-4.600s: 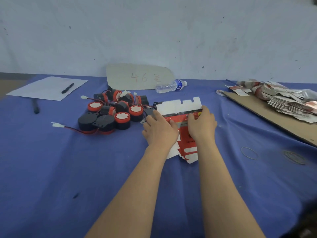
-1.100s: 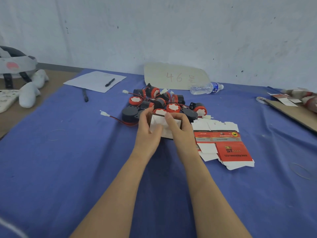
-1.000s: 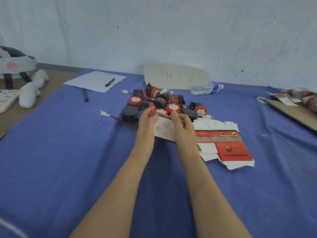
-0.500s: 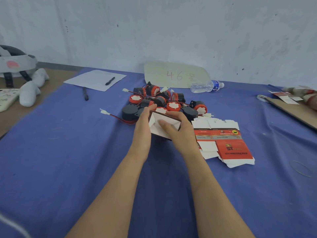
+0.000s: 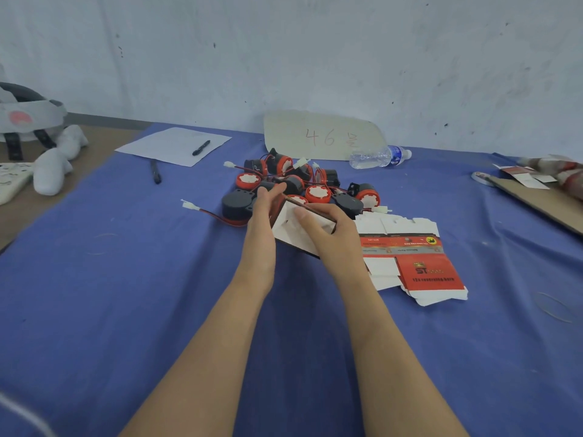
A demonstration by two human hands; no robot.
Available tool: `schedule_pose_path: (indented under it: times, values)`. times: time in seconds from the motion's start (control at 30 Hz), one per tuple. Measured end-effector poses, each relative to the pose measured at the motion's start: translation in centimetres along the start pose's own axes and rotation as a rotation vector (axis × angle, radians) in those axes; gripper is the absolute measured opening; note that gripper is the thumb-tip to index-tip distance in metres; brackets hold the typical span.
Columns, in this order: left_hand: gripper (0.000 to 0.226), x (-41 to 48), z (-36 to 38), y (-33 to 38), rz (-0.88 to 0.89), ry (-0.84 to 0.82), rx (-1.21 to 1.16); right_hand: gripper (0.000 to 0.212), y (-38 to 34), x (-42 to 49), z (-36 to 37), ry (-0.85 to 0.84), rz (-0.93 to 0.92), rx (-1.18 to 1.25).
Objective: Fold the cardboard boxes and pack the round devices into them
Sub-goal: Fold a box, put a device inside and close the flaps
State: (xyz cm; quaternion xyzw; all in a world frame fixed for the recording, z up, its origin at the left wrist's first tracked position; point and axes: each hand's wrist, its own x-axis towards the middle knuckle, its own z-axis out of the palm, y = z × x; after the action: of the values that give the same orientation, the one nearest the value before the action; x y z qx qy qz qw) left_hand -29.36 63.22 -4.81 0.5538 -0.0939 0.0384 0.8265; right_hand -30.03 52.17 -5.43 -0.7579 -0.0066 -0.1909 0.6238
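- Holding a partly folded cardboard box [image 5: 285, 230] just above the blue cloth [image 5: 126, 310], both bare hands meet at the middle of the table, directly in front of the pile of round devices [image 5: 303, 190].
- The left hand [image 5: 262, 222] stands on edge against the box's left side, its fingers fairly straight and pressing along that side up to the top corner; its thumb cannot be made out.
- The right hand [image 5: 334, 238] grips the box from the right: the thumb lies across the white inner face, and the other fingers wrap behind the box, out of sight.
- The box is tilted, white inside towards the camera, with a dark red edge along its top.
- The round devices are black with red rims and white faces (red and black wires with white plugs trail from several), heaped together and touching one another.
- Flat box blanks [image 5: 410, 260], red and white, lie on the cloth just right of the right hand.
- Behind the pile a cardboard sign [image 5: 321, 135] marked "46" leans on the wall, with a water bottle [image 5: 378, 156] lying beside it.
- Far left, a sheet of paper [image 5: 164, 146] carries a pen [image 5: 201, 147].
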Motion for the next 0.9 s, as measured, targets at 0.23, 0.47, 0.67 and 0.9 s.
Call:
schedule_pose_path:
  times: [0.23,0.47,0.67,0.9]
  values:
    - [0.040,-0.3,0.4,0.3,-0.015,-0.033,0.034,0.010,0.0,0.3,-0.1,0.110,-0.031,-0.122]
    - [0.040,-0.2,0.6,0.3,0.014,-0.042,0.005,0.011,-0.1,0.2,-0.2,0.127,-0.033,-0.116]
    - [0.047,-0.1,1.3,-1.0,0.073,0.089,0.282,0.027,-0.3,0.2,0.1,0.161,0.116,0.112]
    - [0.048,0.3,1.5,-0.8,0.119,0.184,0.232,0.043,-0.8,0.0,0.0,-0.003,-0.020,-0.073]
